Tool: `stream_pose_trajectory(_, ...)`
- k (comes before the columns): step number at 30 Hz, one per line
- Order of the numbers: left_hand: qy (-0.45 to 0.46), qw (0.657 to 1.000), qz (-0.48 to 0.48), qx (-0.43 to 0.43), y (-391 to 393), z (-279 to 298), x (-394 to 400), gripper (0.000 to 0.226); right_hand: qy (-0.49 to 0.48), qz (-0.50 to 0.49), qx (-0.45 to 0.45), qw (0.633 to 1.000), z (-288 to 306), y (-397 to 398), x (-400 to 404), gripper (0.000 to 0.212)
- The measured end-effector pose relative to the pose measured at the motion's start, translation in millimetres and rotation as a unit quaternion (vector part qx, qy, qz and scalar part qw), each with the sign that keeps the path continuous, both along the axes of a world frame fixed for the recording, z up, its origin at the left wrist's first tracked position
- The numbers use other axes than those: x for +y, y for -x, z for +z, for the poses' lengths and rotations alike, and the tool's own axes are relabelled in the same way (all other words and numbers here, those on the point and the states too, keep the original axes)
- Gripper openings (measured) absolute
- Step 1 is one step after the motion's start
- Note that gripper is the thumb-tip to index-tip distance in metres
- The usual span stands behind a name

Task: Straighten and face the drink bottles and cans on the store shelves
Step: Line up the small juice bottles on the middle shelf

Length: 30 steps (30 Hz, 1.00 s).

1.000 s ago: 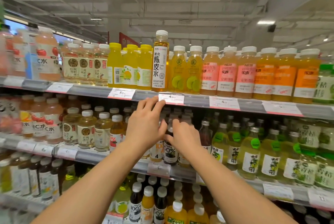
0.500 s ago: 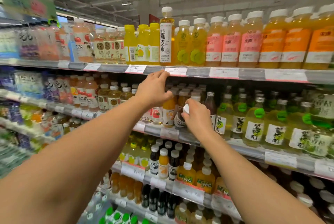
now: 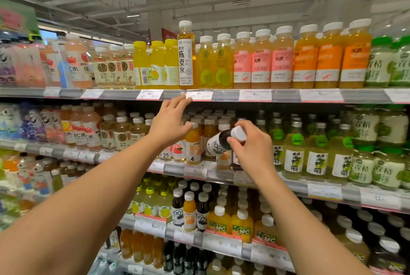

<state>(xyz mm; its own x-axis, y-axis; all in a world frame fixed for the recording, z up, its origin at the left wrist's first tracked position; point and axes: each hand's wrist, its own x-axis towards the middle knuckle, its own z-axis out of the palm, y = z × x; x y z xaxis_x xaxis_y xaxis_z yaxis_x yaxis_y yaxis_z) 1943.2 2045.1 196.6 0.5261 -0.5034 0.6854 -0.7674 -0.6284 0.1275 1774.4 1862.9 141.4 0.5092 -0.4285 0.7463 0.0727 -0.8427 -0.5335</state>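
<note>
Two hands at work: both reach into the middle shelf at the centre of the frame, one empty, one carrying a bottle.

Left hand (image 3: 169, 123): raised just left of centre, fingers straight and slightly spread, holding nothing; the fingertips lie near the price tag (image 3: 199, 95) on the upper shelf rail (image 3: 255, 95), though whether they touch it cannot be told. It looks poised to steady or shift the front row while the other hand works.

Orange juice bottle (image 3: 193, 144): stands upright at the shelf front just right of the left hand, label with "100" and "4" facing out; it seems already faced.

Dark juice bottle (image 3: 219, 142): the thing being handled, at centre frame above the middle shelf edge (image 3: 195, 171), tipped with its white cap up and to the right and its base down-left, label partly outward. Lifted clear, probably so it can be turned and set back in line.

Right hand (image 3: 250, 148): right of centre, fingers and thumb curled round the neck and cap of the dark juice bottle, pinching it from the top; a cap grip leaves the label free to be checked and rotated.

Green-label bottles (image 3: 294, 155): to the right on the same shelf, upright and evenly fronted, untouched.

Next move, as a judgement: lower the dark bottle upright into the gap beside the orange one, label forward.
</note>
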Motion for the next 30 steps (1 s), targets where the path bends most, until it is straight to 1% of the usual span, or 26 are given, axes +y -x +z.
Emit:
stream_pose_trajectory(2,0.002,1.000,-0.020,-0.013,-8.0,-8.6,3.9,0.078,-0.062,-0.013,-0.014,0.998,1.0,3.2,0.6,0.028)
stream_pose_trajectory(5,-0.003,0.998,-0.057,-0.018,-16.6,-14.9,10.0,0.077,-0.107,-0.013,-0.024,0.994,-3.4,6.3,5.1,0.021)
stream_pose_trajectory(7,0.032,0.995,-0.093,-0.034,-17.0,-23.1,14.5,0.067,-0.122,-0.016,-0.027,0.992,-8.4,6.0,10.3,0.019)
stream_pose_trajectory(10,0.104,0.983,-0.131,-0.078,-13.7,-58.4,25.9,0.039,-0.140,-0.039,-0.030,0.989,-17.6,4.1,18.8,0.020)
stream_pose_trajectory(11,0.112,0.981,-0.145,-0.068,-15.1,-76.5,30.2,0.030,-0.141,-0.046,-0.034,0.988,-21.3,3.5,21.9,0.020)
stream_pose_trajectory(13,0.092,0.979,-0.183,-0.001,-20.9,-117.4,37.1,0.022,-0.128,-0.066,-0.035,0.989,-28.4,3.1,28.8,0.018)
stream_pose_trajectory(15,0.034,0.979,-0.181,0.087,-30.3,-156.7,40.2,0.022,-0.124,-0.074,-0.028,0.989,-36.2,0.7,36.9,0.017)
stream_pose_trajectory(17,-0.065,0.974,-0.143,0.165,-44.5,-192.2,36.8,0.026,-0.128,-0.080,-0.015,0.988,-45.5,-3.6,44.7,0.023)
stream_pose_trajectory(19,-0.173,0.954,-0.115,0.214,-59.9,-222.9,29.3,0.043,-0.134,-0.083,-0.001,0.988,-55.5,-8.5,52.0,0.032)
stream_pose_trajectory(20,-0.205,0.945,-0.108,0.231,-66.7,-236.7,25.3,0.051,-0.136,-0.084,0.008,0.987,-60.4,-10.2,55.9,0.032)
stream_pose_trajectory(21,-0.218,0.940,-0.103,0.242,-73.0,-249.0,21.0,0.058,-0.137,-0.086,0.018,0.987,-65.2,-11.9,59.1,0.030)
stream_pose_trajectory(23,-0.207,0.942,-0.091,0.249,-82.7,-270.6,13.3,0.064,-0.129,-0.095,0.038,0.986,-73.2,-14.6,63.3,0.025)
stream_pose_trajectory(27,-0.205,0.943,-0.084,0.250,-89.0,-300.3,-2.7,0.058,-0.115,-0.100,0.080,0.985,-80.5,-17.9,67.4,0.028)
stream_pose_trajectory(30,-0.176,0.943,-0.069,0.272,-91.3,-311.0,-11.7,0.056,-0.097,-0.103,0.093,0.986,-80.2,-19.4,69.4,0.028)
